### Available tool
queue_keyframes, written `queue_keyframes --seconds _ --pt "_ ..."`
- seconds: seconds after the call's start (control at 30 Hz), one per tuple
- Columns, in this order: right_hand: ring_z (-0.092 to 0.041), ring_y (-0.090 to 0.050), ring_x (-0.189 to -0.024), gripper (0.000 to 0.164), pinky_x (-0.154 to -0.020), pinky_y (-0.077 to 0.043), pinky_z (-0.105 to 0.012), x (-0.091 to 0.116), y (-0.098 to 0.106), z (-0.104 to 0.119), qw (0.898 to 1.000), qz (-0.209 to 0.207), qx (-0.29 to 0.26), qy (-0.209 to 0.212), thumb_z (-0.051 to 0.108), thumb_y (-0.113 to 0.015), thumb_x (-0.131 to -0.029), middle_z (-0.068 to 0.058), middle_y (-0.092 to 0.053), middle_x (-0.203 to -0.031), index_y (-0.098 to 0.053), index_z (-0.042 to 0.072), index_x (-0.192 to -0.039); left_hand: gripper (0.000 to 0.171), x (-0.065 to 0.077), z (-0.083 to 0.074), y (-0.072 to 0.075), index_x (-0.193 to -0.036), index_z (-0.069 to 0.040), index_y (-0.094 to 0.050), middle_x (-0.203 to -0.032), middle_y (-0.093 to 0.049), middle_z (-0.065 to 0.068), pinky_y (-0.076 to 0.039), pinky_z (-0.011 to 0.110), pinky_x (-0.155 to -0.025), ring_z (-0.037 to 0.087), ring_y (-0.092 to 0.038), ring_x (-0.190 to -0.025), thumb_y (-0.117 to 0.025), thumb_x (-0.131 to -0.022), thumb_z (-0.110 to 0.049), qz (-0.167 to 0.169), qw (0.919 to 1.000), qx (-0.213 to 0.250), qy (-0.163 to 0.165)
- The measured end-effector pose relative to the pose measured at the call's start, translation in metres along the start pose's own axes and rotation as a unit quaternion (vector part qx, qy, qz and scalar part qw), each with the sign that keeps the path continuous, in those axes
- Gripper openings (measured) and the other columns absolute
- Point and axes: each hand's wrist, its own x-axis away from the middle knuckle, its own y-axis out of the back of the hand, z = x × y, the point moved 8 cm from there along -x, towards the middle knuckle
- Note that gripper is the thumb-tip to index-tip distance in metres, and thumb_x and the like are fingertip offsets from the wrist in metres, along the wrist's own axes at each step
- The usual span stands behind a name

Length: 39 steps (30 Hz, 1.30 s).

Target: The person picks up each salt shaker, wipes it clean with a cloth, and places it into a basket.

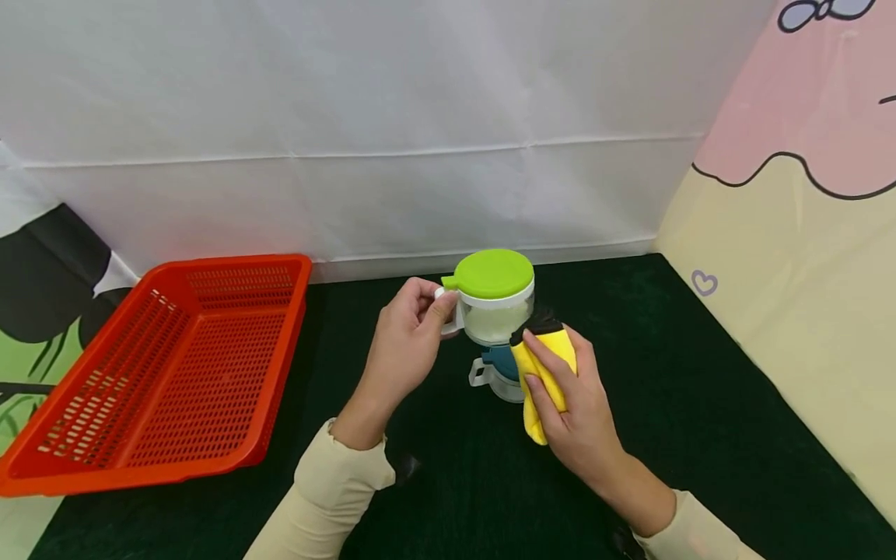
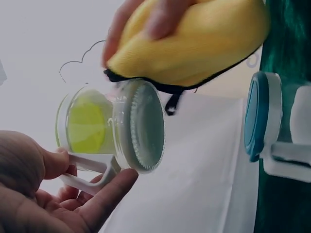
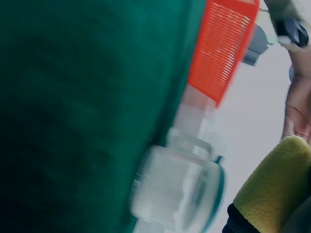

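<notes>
My left hand [image 1: 409,334] grips the white handle of a clear glass jar [image 1: 490,319] with a lime green lid [image 1: 494,274], lifted above the table. In the left wrist view the jar's ridged glass base [image 2: 148,126] faces the camera. A folded yellow cloth [image 1: 553,365] with black edging is held in my right hand [image 1: 581,404], its dark edge right at the jar's side. Below stands a second glass jar [image 1: 505,386] with a teal lid [image 2: 257,116] and white handle, partly hidden behind the cloth.
A red plastic basket [image 1: 280,373] with slotted sides sits at the left of the dark green tabletop [image 1: 672,404]. White sheeting [image 1: 420,202] hangs along the back, and a printed pink and cream panel [image 1: 805,257] borders the right side.
</notes>
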Motion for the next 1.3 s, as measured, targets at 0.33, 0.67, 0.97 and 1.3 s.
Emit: queue_keyframes --seconds 0.33,0.67,0.97,1.3 --pt "-0.019 -0.048 -0.110 0.057 -0.083 -0.053 -0.036 -0.024 0.015 0.014 0.998 -0.051 -0.006 0.040 0.002 -0.070 -0.096 -0.014 -0.040 -0.149 -0.057 0.023 -0.147 0.022 0.002 0.003 -0.007 -0.118 -0.005 -0.058 -0.108 -0.067 0.010 -0.060 0.034 -0.085 0.024 -0.066 -0.094 -0.057 -0.108 -0.025 0.017 0.9999 -0.002 0.002" --pt "-0.029 -0.048 -0.118 0.061 -0.091 -0.050 -0.053 -0.004 -0.003 0.000 0.998 0.022 0.044 0.036 0.003 -0.076 -0.091 -0.017 -0.039 -0.152 -0.058 0.024 -0.145 0.025 0.000 0.000 0.000 -0.113 -0.008 -0.061 -0.101 -0.068 0.006 -0.059 0.035 -0.076 0.022 -0.064 -0.084 -0.062 -0.105 -0.032 -0.017 0.9979 -0.062 -0.008" --pt "-0.037 -0.045 -0.122 0.042 -0.094 -0.047 -0.055 -0.027 0.010 0.018 0.993 -0.027 0.052 0.099 0.020 -0.065 -0.102 -0.021 -0.036 -0.154 -0.061 0.022 -0.144 0.029 -0.002 0.001 -0.008 -0.114 -0.009 -0.063 -0.095 -0.067 0.004 -0.055 0.035 -0.067 0.021 -0.061 -0.080 -0.063 -0.105 -0.037 -0.009 0.9960 -0.089 -0.005" --pt "-0.038 -0.041 -0.125 0.059 -0.091 -0.049 -0.055 -0.008 -0.004 0.006 0.985 0.058 0.119 0.108 0.018 -0.073 -0.093 -0.019 -0.033 -0.157 -0.056 0.032 -0.147 0.030 -0.004 0.001 -0.002 -0.114 -0.009 -0.065 -0.101 -0.068 0.005 -0.056 0.036 -0.073 0.022 -0.062 -0.086 -0.062 -0.105 -0.038 -0.005 0.9949 -0.100 0.006"
